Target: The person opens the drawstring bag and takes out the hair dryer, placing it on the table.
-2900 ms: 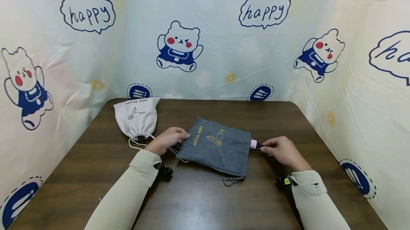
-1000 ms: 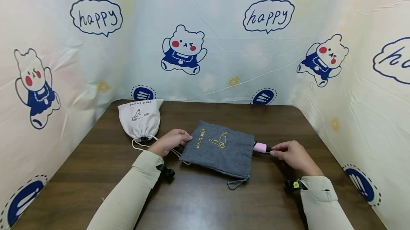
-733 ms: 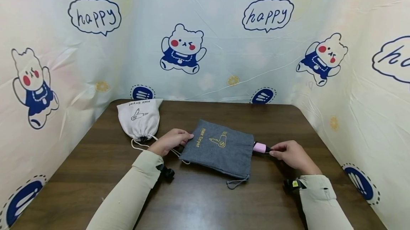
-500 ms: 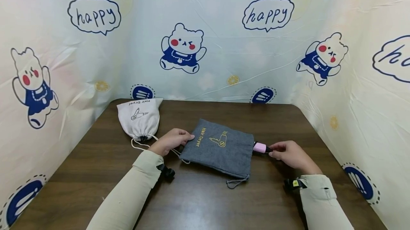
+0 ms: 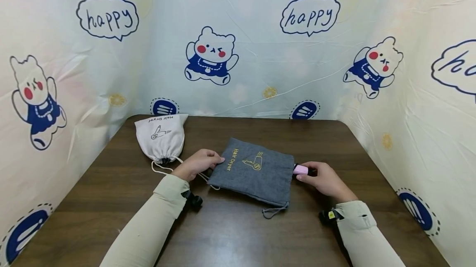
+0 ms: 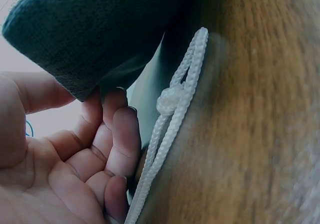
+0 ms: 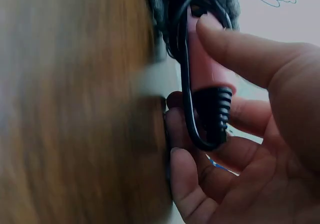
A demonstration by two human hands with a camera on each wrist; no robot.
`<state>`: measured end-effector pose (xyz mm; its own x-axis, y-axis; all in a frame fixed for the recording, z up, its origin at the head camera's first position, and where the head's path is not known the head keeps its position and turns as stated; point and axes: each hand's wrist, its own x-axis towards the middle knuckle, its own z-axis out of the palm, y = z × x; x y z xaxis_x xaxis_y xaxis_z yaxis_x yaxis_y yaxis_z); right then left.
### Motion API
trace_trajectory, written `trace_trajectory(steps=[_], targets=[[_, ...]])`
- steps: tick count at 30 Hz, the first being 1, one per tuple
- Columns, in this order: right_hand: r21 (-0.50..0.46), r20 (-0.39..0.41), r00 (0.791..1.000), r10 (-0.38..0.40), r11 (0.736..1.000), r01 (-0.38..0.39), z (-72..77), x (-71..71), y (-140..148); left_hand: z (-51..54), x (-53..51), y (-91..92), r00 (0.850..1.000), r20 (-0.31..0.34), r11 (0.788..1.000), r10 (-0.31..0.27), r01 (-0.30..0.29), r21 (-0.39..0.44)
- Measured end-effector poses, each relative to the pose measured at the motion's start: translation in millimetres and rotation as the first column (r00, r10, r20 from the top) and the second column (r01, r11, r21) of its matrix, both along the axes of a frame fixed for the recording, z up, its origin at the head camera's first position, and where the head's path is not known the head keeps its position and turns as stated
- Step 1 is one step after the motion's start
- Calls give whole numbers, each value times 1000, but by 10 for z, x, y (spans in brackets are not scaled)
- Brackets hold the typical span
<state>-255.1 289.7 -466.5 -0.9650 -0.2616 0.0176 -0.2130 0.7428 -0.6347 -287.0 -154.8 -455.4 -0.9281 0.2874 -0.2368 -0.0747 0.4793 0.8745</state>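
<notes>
A grey cloth bag (image 5: 256,172) with yellow "Hair Dryer" lettering lies mid-table. At its left edge my left hand (image 5: 198,163) pinches the cloth; the left wrist view shows the bag's corner (image 6: 80,38) between thumb and fingers of the left hand (image 6: 70,159). From the bag's right-hand mouth sticks a pink handle (image 5: 300,170) with a black end. My right hand (image 5: 327,180) grips it there. In the right wrist view the thumb of the right hand (image 7: 260,114) lies on the pink handle (image 7: 202,63), beside a looped black cord (image 7: 187,98). The rest of the pink object is hidden inside the bag.
A white drawstring bag (image 5: 160,139) printed "Hair Dryer" sits at the table's back left, its white cord (image 5: 158,170) trailing toward my left hand. A grey drawstring (image 5: 275,210) hangs off the grey bag's near right corner. Printed curtains (image 5: 260,52) stand behind the brown table (image 5: 223,234).
Over the last seconds more of the pink handle came out of the bag. Since half a second ago my right hand has shifted left, from the black end to the pink part. The left hand keeps its pinch.
</notes>
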Motion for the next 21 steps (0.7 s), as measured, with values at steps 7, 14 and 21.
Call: trace_trajectory(steps=[7, 14, 21], targets=[[15, 1, 1000, -15, 1000, 15, 34, 22, -26, -12, -12, 4, 1000, -8, 1000, -6, 6, 10], [22, 4, 1000, -15, 1000, 14, 61, 26, -11, -8, -15, 0, 1000, 0, 1000, -9, 9, 12], [23, 7, 1000, -22, 999, 22, 68, 34, 4, -15, -12, 3, 1000, 14, 1000, 4, -4, 16]])
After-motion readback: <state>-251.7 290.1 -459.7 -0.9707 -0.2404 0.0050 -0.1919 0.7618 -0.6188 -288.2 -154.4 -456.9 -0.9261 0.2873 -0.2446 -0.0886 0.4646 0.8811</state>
